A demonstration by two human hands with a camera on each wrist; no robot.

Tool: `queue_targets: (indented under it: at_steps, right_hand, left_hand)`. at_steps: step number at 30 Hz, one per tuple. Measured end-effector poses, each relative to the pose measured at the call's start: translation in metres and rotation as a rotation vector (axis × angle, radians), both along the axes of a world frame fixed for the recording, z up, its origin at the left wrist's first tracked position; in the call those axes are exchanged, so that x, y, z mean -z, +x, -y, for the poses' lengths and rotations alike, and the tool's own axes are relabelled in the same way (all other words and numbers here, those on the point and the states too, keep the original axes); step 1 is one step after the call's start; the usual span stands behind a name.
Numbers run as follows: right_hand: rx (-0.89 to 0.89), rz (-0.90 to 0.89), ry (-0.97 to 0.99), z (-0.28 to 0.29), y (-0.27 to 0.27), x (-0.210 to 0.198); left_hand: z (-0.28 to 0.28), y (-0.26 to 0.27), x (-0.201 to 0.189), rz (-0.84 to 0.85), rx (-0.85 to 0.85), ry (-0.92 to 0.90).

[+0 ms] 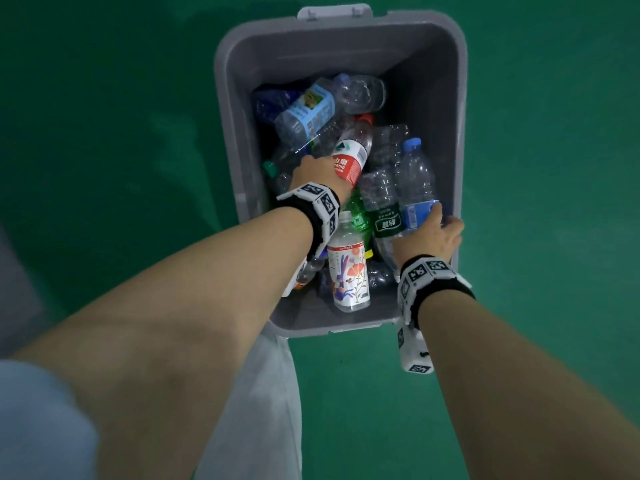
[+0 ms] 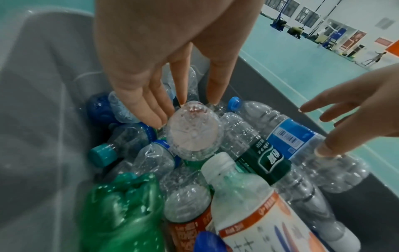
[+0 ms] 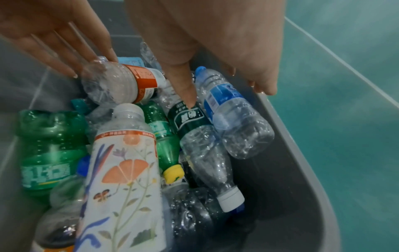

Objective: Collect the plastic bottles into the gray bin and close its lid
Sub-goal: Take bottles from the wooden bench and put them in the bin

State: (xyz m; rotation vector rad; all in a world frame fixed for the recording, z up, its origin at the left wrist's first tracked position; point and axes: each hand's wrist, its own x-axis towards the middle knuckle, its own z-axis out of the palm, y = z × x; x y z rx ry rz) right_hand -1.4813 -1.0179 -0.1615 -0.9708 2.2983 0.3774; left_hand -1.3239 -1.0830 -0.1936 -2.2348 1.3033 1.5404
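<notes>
The gray bin (image 1: pixel 346 46) stands on the green floor, its top uncovered, holding several plastic bottles. My left hand (image 1: pixel 317 171) reaches into it with straight fingers (image 2: pixel 180 88) touching the base of a clear red-labelled bottle (image 1: pixel 353 150) (image 2: pixel 192 131). My right hand (image 1: pixel 436 230) lies at the bin's right side, fingers spread, against a blue-capped, blue-labelled bottle (image 1: pixel 415 181) (image 3: pixel 224 102). Its forefinger (image 3: pixel 185 92) touches a dark-green-labelled bottle (image 3: pixel 190 117). Neither hand grips anything.
A floral-labelled bottle (image 1: pixel 348 268) with a white cap lies at the near end of the bin, beside green bottles (image 3: pixel 49 150). A pale latch piece (image 1: pixel 334 10) sticks out behind the far rim. Green floor (image 1: pixel 104 133) surrounds the bin; my trouser leg (image 1: pixel 256 393) is at its near side.
</notes>
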Motion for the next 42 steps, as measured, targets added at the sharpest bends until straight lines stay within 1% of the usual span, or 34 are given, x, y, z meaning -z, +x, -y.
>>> queue_targets:
  at_steps: [3,6,8,10,14,17,20,23,25,28,33,35,38,42]
  right_hand:
    - [-0.007,0.003,0.002,-0.002,0.017,-0.008]
    - [-0.028,0.028,0.001,-0.005,0.043,-0.019]
    - [-0.048,0.051,0.006,-0.007,0.065,-0.029]
    - [-0.054,0.095,0.015,-0.009,0.090,-0.040]
    - [-0.096,0.169,0.048,-0.015,0.148,-0.068]
    - [-0.198,0.244,0.052,-0.026,0.210,-0.098]
    - [-0.252,0.304,0.044,-0.039,0.271,-0.125]
    - [-0.333,0.343,0.045,-0.054,0.338,-0.152]
    - [-0.402,0.377,0.064,-0.062,0.382,-0.170]
    - [-0.546,0.427,0.083,-0.079,0.462,-0.200]
    - [-0.795,0.446,0.087,-0.104,0.581,-0.241]
    - [-0.878,0.459,0.097,-0.118,0.631,-0.253]
    - [-1.008,0.479,0.114,-0.145,0.699,-0.263]
    - [-1.165,0.530,0.136,-0.186,0.780,-0.272]
  left_hand:
    - [-0.009,0.011,-0.014,-0.025,-0.017,-0.010]
    - [-0.021,0.028,-0.035,-0.055,-0.005,-0.041]
    - [-0.031,0.044,-0.048,-0.084,-0.033,-0.071]
    - [-0.046,0.063,-0.063,-0.135,-0.107,-0.077]
    - [-0.073,0.107,-0.099,-0.204,-0.333,-0.072]
    - [-0.093,0.163,-0.128,-0.218,-0.475,-0.077]
    - [-0.111,0.224,-0.154,-0.215,-0.526,-0.081]
    - [-0.133,0.293,-0.182,-0.195,-0.632,-0.094]
    - [-0.148,0.336,-0.199,-0.188,-0.737,-0.101]
    - [-0.182,0.412,-0.226,-0.181,-0.936,-0.125]
    - [-0.240,0.518,-0.270,-0.158,-1.263,-0.191]
    - [-0.267,0.562,-0.285,-0.125,-1.373,-0.218]
    - [-0.308,0.621,-0.297,-0.049,-1.493,-0.234]
    - [-0.363,0.687,-0.308,-0.022,-1.728,-0.244]
